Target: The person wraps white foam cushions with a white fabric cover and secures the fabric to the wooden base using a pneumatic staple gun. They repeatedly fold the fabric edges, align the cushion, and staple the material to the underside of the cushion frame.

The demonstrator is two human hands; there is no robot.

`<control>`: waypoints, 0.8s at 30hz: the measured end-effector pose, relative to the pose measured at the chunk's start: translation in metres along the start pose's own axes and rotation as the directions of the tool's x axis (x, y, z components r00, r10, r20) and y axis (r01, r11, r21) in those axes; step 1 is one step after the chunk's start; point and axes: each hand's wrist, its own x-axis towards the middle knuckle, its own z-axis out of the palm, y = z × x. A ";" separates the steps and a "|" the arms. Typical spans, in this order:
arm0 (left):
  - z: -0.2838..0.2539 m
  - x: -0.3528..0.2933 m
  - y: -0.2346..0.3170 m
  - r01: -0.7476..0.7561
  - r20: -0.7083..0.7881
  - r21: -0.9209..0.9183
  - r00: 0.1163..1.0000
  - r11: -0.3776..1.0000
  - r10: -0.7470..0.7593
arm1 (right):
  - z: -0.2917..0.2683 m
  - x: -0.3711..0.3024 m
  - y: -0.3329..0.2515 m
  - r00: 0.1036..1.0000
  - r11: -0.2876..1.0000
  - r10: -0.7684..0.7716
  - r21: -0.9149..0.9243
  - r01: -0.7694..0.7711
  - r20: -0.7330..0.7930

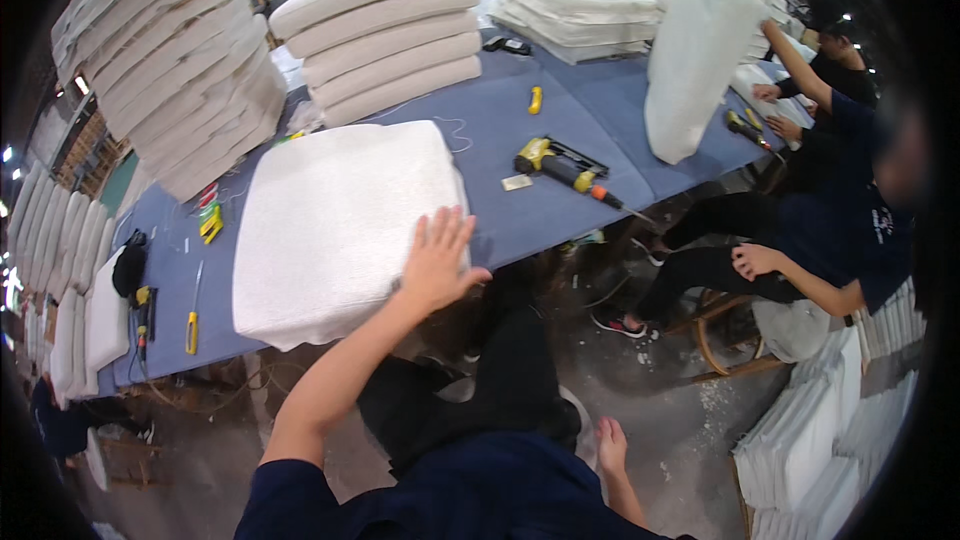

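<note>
A square white cushion (345, 220) lies on the blue-covered table (590, 110) in front of me. My left hand (437, 260) rests palm down on its right side, fingers spread and thumb out. Down by my right side, away from the table, hangs my right hand (611, 445), its fingers loosely extended with nothing seen in it. To the right of the cushion lies a yellow-and-black air stapler (565, 168) with an orange hose fitting, beside a small pale block (517, 182). A screwdriver (192, 330) with a yellow handle lies left of the cushion.
Stacked cushions (385, 40) stand behind, with a tall pile of white pieces (170, 60) at left. A yellow cutter (536, 100) and a second air stapler (146, 315) are on the table. At right, a seated co-worker (830, 210) holds an upright cushion (695, 70).
</note>
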 end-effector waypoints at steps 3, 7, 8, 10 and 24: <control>0.003 -0.002 0.006 -0.091 0.022 -0.056 0.995 0.994 0.092 | 0.045 0.040 -0.104 0.991 0.969 -0.129 0.210 0.130 -0.020; -0.012 -0.006 0.014 -0.100 0.052 -0.028 0.993 0.995 0.101 | 0.107 0.077 -0.248 0.846 0.840 -0.509 0.309 0.447 0.161; -0.012 -0.008 0.014 -0.108 0.056 -0.032 0.992 0.994 0.110 | 0.121 0.080 -0.279 0.798 0.828 -0.552 0.274 0.490 0.241; -0.012 -0.012 0.010 -0.112 0.061 -0.025 0.992 0.993 0.114 | 0.143 0.079 -0.329 0.641 0.736 -0.665 0.187 0.651 0.383; -0.068 -0.112 -0.194 0.428 0.226 0.081 0.872 0.900 -0.435 | 0.178 0.131 -0.273 0.274 0.231 -0.817 -0.148 0.962 0.507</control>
